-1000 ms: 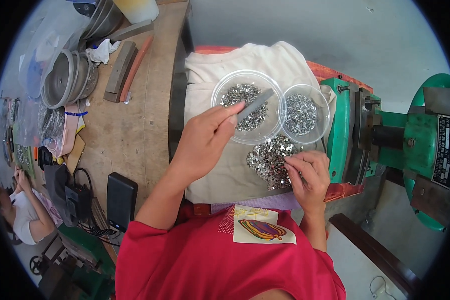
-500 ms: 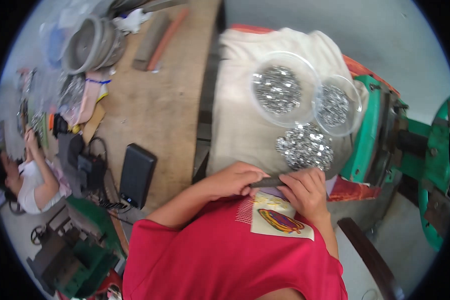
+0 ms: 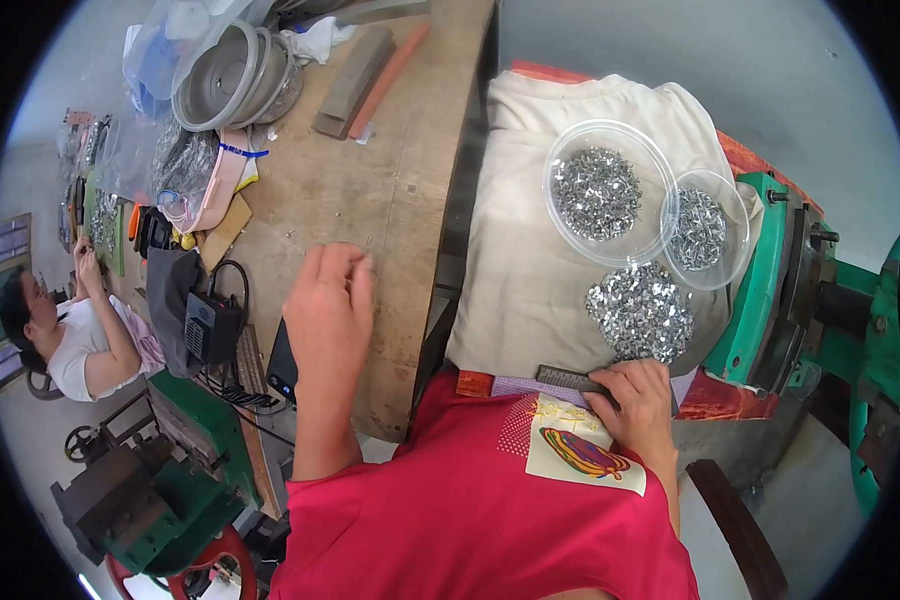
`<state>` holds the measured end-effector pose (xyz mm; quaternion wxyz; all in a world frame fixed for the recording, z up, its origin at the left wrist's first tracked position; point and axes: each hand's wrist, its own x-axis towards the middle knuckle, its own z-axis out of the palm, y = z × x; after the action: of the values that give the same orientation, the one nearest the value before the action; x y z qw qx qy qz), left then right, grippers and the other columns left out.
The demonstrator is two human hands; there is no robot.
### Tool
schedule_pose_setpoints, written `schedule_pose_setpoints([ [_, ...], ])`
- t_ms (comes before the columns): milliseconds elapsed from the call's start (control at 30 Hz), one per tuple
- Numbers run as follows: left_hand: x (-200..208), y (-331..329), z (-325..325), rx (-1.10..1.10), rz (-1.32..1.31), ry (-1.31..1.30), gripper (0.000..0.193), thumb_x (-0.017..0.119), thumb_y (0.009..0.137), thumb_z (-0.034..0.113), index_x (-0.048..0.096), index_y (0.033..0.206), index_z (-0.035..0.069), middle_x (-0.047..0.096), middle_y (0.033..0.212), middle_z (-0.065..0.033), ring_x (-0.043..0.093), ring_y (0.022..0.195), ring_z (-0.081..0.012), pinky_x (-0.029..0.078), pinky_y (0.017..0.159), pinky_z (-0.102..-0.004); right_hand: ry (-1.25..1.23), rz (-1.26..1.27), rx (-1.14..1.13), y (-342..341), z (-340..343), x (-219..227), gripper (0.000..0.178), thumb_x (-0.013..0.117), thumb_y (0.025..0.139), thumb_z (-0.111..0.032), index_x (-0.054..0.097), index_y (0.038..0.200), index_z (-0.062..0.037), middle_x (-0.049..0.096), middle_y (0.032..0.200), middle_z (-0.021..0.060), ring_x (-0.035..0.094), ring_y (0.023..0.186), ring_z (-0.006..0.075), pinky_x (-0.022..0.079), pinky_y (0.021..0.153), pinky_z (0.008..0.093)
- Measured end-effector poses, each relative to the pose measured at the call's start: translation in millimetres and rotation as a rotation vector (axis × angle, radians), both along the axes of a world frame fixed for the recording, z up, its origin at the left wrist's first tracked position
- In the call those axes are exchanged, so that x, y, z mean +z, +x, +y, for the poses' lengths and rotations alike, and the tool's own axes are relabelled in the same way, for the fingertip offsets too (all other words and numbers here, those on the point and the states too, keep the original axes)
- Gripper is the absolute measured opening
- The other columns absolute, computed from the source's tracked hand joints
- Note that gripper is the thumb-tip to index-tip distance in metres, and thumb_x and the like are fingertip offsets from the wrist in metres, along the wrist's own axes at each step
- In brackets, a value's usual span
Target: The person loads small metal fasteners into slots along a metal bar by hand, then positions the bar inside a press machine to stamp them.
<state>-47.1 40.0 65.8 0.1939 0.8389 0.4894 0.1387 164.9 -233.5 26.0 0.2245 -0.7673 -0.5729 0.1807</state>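
— What do we have in hand?

— Our right hand (image 3: 638, 405) grips a dark flat bar (image 3: 570, 378), ridged like a file, fingers closed over its right end. It lies at the near edge of the cream cloth (image 3: 530, 250), just above our red shirt (image 3: 490, 510).

— And what is next to it?

— Just beyond the bar sits a loose heap of small shiny metal pieces (image 3: 640, 310) on the cloth. Past that heap we see two clear round dishes touching each other: the larger dish (image 3: 607, 192) on the left and the smaller dish (image 3: 706, 230) on the right, both holding the same metal bits.

— Our left hand?

— Our left hand (image 3: 330, 310) holds nothing. It hovers over the wooden bench (image 3: 370, 190), well apart from the bar, fingers together and slightly curled.

— Further out?

— A green machine (image 3: 770, 280) stands right of the cloth. On the bench's far end rest metal bowls (image 3: 225, 75); at far left another person (image 3: 70, 330) sits.
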Motion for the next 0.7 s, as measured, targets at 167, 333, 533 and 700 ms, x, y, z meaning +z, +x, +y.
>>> schedule_pose_setpoints([
  [167,-9,-14,19,0.096,0.139,0.11,0.009,0.063,0.089,0.006,0.061,0.098,0.004,0.063,0.093,-0.0156,0.064,0.082,-0.0381,0.05,0.068,-0.0466,-0.025,0.02,0.004,0,0,2,0.032,0.084,0.066,-0.015,0.071,0.094,-0.008,0.063,0.09,0.0071,0.06,0.089,0.0295,0.043,0.082,0.0405],
  [333,-8,-25,36,0.099,0.232,0.053,0.011,0.064,0.088,0.006,0.062,0.098,0.003,0.064,0.095,-0.0159,0.064,0.083,-0.0381,0.05,0.07,-0.0464,-0.032,-0.001,0.002,1,-1,2,0.03,0.084,0.068,-0.017,0.072,0.094,-0.0091,0.063,0.09,0.0045,0.06,0.087,0.026,0.044,0.082,0.0391],
  [533,-14,-18,41,0.094,0.239,-0.002,0.011,0.066,0.087,0.007,0.061,0.096,0.002,0.065,0.092,-0.0166,0.064,0.085,-0.0386,0.05,0.072,-0.0476,-0.035,0.009,0.005,2,1,3,0.03,0.084,0.067,-0.017,0.072,0.093,-0.0091,0.063,0.089,0.0044,0.06,0.087,0.0258,0.043,0.081,0.0389],
  [700,-27,-19,44,0.035,0.269,0.057,0.012,0.064,0.09,0.011,0.061,0.094,0.0,0.066,0.088,-0.0169,0.065,0.077,-0.0361,0.05,0.069,-0.0431,-0.036,0.024,-0.008,2,2,4,0.029,0.084,0.068,-0.017,0.072,0.093,-0.0093,0.063,0.089,0.004,0.061,0.086,0.0252,0.043,0.081,0.0389],
])
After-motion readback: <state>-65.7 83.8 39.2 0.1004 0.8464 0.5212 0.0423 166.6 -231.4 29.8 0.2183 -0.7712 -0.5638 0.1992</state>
